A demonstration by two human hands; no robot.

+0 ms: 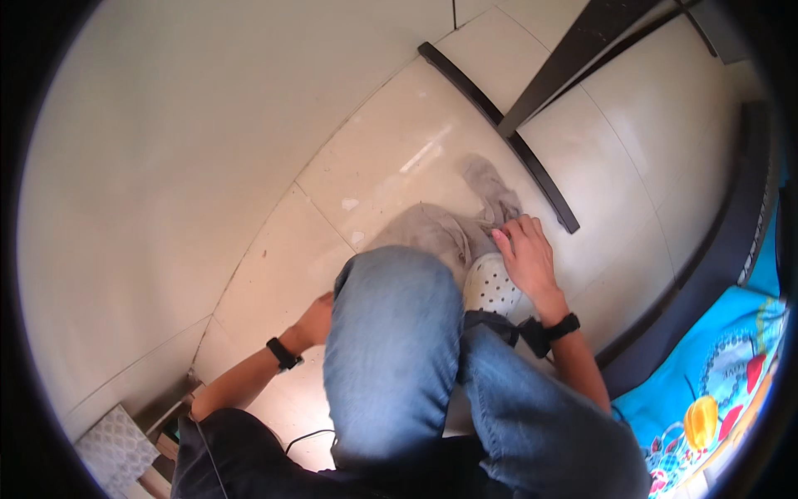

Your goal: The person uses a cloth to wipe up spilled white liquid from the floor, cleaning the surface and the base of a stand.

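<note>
A crumpled grey cloth [420, 231] lies on the floor tiles in front of my knees, with one end trailing away toward the table foot. My right hand [527, 256] reaches down to its bunched part, fingers bent and closed on the fabric. Just below that hand a white clog [489, 287] with round holes is on my foot, close against the cloth. My left hand [317, 320] is low beside my left knee. The jeans hide its fingers and anything they may touch.
A dark table leg with a long foot bar [540, 179] stands beyond the cloth. A pale wall [191, 166] rises on the left. To the right are a dark curved edge [665, 320] and bright blue patterned fabric [698, 374]. A patterned box [116, 453] sits lower left.
</note>
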